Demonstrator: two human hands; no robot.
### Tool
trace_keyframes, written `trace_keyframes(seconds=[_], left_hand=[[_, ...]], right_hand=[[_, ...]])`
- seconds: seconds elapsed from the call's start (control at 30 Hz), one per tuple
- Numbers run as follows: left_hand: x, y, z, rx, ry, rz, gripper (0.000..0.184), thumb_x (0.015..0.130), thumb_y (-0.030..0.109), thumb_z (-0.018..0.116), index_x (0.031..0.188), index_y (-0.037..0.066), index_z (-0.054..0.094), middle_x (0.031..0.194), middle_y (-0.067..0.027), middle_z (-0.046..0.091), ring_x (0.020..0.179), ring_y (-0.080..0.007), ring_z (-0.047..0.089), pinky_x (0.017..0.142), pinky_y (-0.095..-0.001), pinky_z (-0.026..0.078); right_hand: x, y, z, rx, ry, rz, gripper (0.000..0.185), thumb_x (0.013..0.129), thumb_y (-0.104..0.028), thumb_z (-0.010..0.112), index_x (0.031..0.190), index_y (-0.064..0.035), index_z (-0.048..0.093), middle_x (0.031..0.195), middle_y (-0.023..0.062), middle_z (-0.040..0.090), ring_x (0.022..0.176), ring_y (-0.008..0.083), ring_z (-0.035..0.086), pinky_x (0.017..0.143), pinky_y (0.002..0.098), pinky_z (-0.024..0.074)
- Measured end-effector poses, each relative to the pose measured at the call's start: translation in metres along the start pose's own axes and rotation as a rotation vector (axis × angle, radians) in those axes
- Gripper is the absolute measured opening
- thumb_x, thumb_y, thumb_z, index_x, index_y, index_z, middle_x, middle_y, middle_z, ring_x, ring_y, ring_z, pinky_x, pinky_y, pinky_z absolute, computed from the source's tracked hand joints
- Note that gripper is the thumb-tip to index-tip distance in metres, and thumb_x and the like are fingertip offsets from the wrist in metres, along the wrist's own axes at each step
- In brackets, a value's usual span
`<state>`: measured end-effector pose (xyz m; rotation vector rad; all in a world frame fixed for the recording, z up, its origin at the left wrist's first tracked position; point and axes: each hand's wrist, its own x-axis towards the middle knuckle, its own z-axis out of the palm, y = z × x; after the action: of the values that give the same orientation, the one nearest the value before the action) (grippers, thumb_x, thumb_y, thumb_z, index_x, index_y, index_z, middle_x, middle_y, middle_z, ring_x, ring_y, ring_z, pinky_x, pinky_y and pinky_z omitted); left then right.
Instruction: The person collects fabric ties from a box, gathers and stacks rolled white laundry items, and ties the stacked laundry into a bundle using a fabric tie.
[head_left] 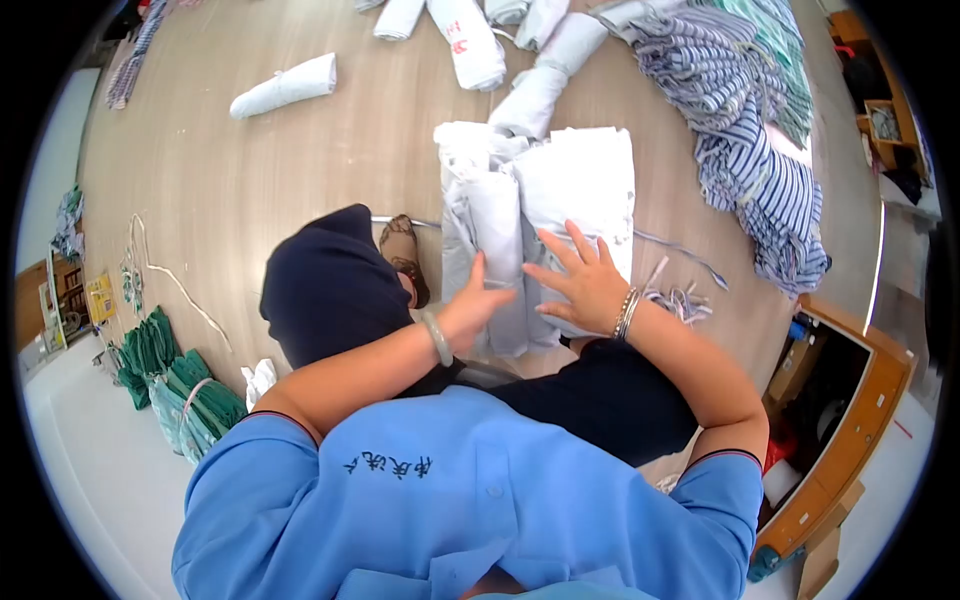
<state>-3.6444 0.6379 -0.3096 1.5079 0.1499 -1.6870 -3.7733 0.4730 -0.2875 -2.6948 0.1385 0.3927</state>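
Folded white cloth (580, 180) lies in a stack in front of my body, with a rolled white piece (493, 215) along its left part. My right hand (582, 282) is over the right side of the stack, its fingers spread and nothing held. At the lower left of the stack is my left hand (478, 308), thumb up and fingers apart, holding nothing. A flat tie strap (680, 252) comes out from under the cloth on the right, and another piece of it shows on the left.
White rolls (465, 45) lie beyond the stack, and one single roll (285, 86) is at the upper left. Striped cloth (740, 150) is heaped on the right. Green bundles (195, 385) are at the lower left. Loose ties (685, 303) lie right of my hand.
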Motion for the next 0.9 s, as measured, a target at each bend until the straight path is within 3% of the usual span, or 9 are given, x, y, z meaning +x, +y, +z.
trace_keyframes(seconds=[0.1,0.27,0.37,0.47,0.53,0.73,0.77,0.83,0.9], left_hand=[[-0.024,0.031,-0.004,-0.007,-0.073,-0.002,0.088,0.079,0.021,0.059,0.139,0.019,-0.007,0.143,-0.0139,0.005,0.131,-0.0294,0.007,0.097,-0.0603,0.009],[-0.047,0.141,-0.054,0.076,-0.135,0.531,0.057,0.083,0.010,0.052,0.134,0.010,0.025,0.135,-0.0087,0.031,0.119,-0.0183,0.035,0.094,-0.0337,0.032],[-0.050,0.196,-0.073,0.056,0.124,0.976,0.045,0.085,0.011,0.048,0.128,0.009,0.036,0.130,-0.0048,0.038,0.110,-0.0171,0.042,0.088,-0.0310,0.036],[-0.048,0.211,-0.085,-0.195,0.240,1.033,0.040,0.085,0.013,0.046,0.125,0.008,0.038,0.130,-0.0048,0.037,0.105,-0.0167,0.044,0.084,-0.0296,0.036],[-0.045,0.212,-0.091,-0.241,0.270,1.049,0.040,0.085,0.012,0.046,0.124,0.008,0.040,0.129,-0.0056,0.038,0.103,-0.0166,0.044,0.082,-0.0292,0.037],[-0.026,0.230,-0.089,-0.295,0.171,1.065,0.039,0.086,0.013,0.043,0.124,0.007,0.038,0.128,-0.0060,0.038,0.087,-0.0117,0.045,0.071,-0.0254,0.037],[-0.022,0.232,-0.087,-0.266,0.161,1.092,0.039,0.086,0.012,0.042,0.125,0.007,0.038,0.128,-0.0061,0.038,0.083,-0.0106,0.044,0.068,-0.0245,0.036],[-0.015,0.238,-0.083,-0.242,0.142,1.114,0.039,0.087,0.011,0.041,0.125,0.006,0.037,0.129,-0.0061,0.037,0.079,-0.0096,0.042,0.066,-0.0237,0.036],[-0.011,0.239,-0.083,-0.145,0.228,1.066,0.039,0.088,0.011,0.040,0.126,0.006,0.036,0.130,-0.0064,0.037,0.075,-0.0090,0.040,0.065,-0.0228,0.035]], right_hand=[[0.022,0.008,-0.016,-0.013,0.053,-0.034,0.049,0.075,-0.038,0.062,0.120,-0.0222,0.049,0.138,0.0116,0.026,0.127,0.0377,0.021,0.096,0.0554,0.0279],[0.090,0.088,-0.035,0.463,0.588,0.174,0.047,0.079,-0.026,0.061,0.118,-0.0050,0.048,0.125,0.0188,0.042,0.119,0.0343,0.036,0.096,0.0411,0.0327],[0.162,0.147,-0.017,0.963,0.550,0.551,0.073,0.077,-0.036,0.063,0.128,0.0029,0.030,0.129,0.0224,0.036,0.120,0.0300,0.036,0.096,0.0349,0.0327],[0.233,0.193,0.009,1.216,0.458,0.822,0.100,0.065,-0.048,0.069,0.131,0.0077,0.019,0.131,0.0270,0.030,0.124,0.0318,0.031,0.099,0.0360,0.0294],[0.277,0.224,0.046,1.107,0.363,0.936,0.120,0.055,-0.053,0.073,0.132,0.0094,0.007,0.133,0.0255,0.028,0.124,0.0318,0.030,0.102,0.0369,0.0267],[0.334,0.219,0.117,0.660,0.420,1.184,0.129,0.052,-0.041,0.078,0.133,0.0019,-0.012,0.136,0.0233,0.024,0.123,0.0313,0.033,0.103,0.0383,0.0272],[0.319,0.212,0.085,0.946,0.182,1.246,0.118,0.054,-0.029,0.077,0.135,-0.0005,-0.005,0.135,0.0215,0.027,0.121,0.0310,0.036,0.102,0.0371,0.0292],[0.339,0.276,0.168,0.762,0.477,1.224,0.110,0.045,-0.021,0.082,0.132,0.0024,0.018,0.123,0.0216,0.042,0.112,0.0324,0.045,0.096,0.0365,0.0375],[0.318,0.236,0.074,1.269,0.627,1.174,0.079,0.055,-0.016,0.077,0.121,0.0019,0.037,0.112,0.0199,0.052,0.100,0.0303,0.054,0.082,0.0412,0.0468]])
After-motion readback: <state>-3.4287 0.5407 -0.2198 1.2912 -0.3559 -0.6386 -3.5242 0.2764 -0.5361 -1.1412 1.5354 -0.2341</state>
